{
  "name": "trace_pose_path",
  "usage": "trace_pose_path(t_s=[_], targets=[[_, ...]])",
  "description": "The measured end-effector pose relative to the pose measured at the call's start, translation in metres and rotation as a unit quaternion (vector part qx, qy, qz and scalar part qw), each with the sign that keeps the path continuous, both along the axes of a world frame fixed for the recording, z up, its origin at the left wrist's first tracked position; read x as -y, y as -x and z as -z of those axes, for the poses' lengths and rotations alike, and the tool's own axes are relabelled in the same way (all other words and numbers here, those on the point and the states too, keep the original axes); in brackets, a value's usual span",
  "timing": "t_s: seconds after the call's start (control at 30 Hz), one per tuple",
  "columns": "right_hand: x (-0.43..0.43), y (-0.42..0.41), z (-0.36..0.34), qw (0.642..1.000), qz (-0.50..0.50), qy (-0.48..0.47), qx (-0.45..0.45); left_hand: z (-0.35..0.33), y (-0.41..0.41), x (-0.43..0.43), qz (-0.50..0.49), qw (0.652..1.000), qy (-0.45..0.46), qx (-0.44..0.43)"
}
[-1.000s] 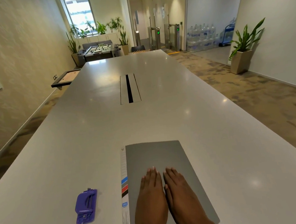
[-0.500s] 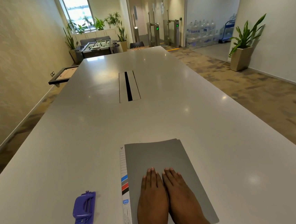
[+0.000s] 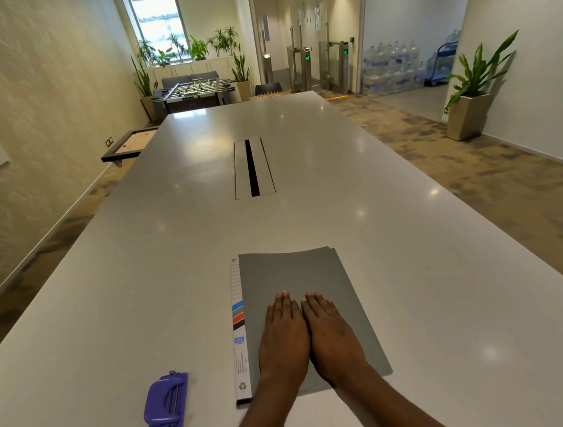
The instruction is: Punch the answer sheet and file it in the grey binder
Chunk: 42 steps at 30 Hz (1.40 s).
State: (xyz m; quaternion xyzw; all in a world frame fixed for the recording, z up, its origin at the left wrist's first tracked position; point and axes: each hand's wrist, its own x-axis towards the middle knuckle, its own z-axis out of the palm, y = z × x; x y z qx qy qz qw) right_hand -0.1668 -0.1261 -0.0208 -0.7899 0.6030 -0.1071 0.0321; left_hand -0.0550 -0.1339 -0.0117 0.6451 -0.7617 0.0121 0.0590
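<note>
A grey binder (image 3: 299, 273) lies closed on the long white table (image 3: 299, 125), with a white labelled spine strip along its left edge. My left hand (image 3: 283, 337) and my right hand (image 3: 333, 335) rest flat on its cover, side by side, fingers straight and touching each other. A purple hole punch (image 3: 167, 408) sits on the table to the left of the binder, apart from both hands. No answer sheet shows; a few page edges peek out at the binder's far right corner.
A cable slot (image 3: 252, 168) is set into the table's middle. A potted plant (image 3: 471, 91) stands on the floor to the right. A framed board (image 3: 129, 146) leans at the left. A table football game (image 3: 192, 91) stands beyond the table's far end.
The view has tilted slightly so that more of my forearms show. Both hands stay flat on the binder cover, and the punch has not moved.
</note>
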Motion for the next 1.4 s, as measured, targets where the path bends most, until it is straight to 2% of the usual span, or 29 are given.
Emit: trace_pose_path(t_s=[0.2,0.4,0.6,0.9,1.0,1.13,1.4], targets=[[0.035,-0.005,-0.006,0.998,0.007,0.044,0.033,-0.008,-0.004,0.03,0.011,1.0,0.026,0.0],[0.06,-0.009,-0.012,0.998,-0.004,0.047,0.042,-0.007,-0.011,0.058,0.019,0.999,0.032,-0.028],[0.075,-0.009,-0.011,0.998,-0.011,0.062,0.026,-0.005,-0.013,0.07,0.022,0.998,0.039,-0.044],[0.082,-0.01,-0.007,0.997,-0.015,0.065,0.034,-0.001,-0.014,0.076,0.016,0.997,0.04,-0.069],[0.082,-0.009,-0.002,0.997,-0.012,0.068,0.022,0.001,-0.014,0.077,0.02,0.998,0.046,-0.049],[0.086,-0.012,0.002,1.0,-0.009,0.027,0.007,-0.001,-0.013,0.079,0.022,0.998,0.043,-0.035],[0.085,-0.006,-0.016,0.997,-0.009,0.069,0.031,-0.023,-0.014,0.08,0.038,0.997,0.04,-0.06]])
